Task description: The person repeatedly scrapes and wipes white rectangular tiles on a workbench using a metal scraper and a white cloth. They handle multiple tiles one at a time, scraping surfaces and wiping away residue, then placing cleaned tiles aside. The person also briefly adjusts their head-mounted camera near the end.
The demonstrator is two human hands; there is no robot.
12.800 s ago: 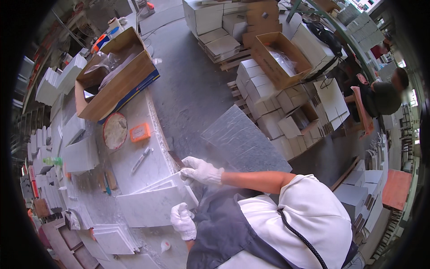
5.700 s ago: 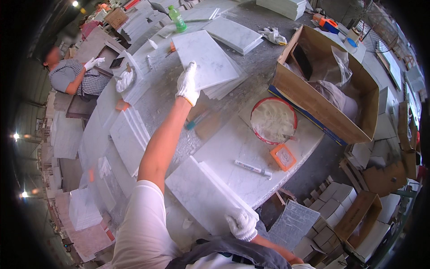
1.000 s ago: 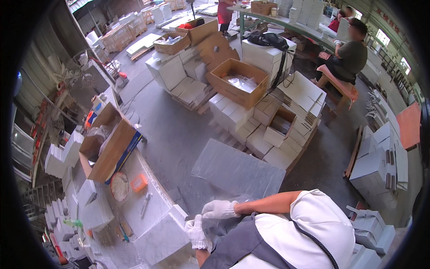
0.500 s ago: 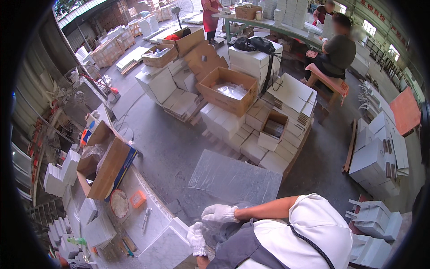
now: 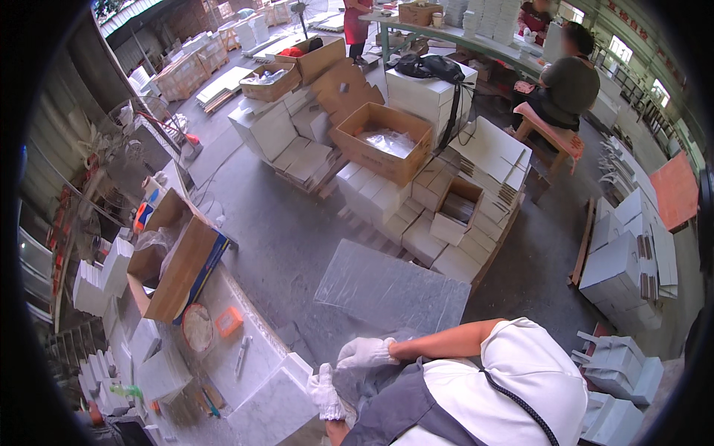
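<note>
Both of my hands wear white knitted gloves and are close together at the table's near corner. My left hand has its fingers curled beside the pale edge of a marble-look slab. Just above and to the right, my right hand is bent with its fingers drawn together. Between the hands and my grey apron lies something greyish and crumpled, perhaps thin plastic, too blurred to name. What the fingers pinch is hidden. On the table are an orange box, a white pen-like stick and a round tub.
An open carton stands on the table at left, near stacked white tiles. Ahead is a grey slab, then a pallet of white boxes topped by an open carton. Farther off, a person sits on a bench.
The view has shifted slightly, so the background sits a little lower and to the right. My left hand has risen slightly toward the right one; both stay curled.
</note>
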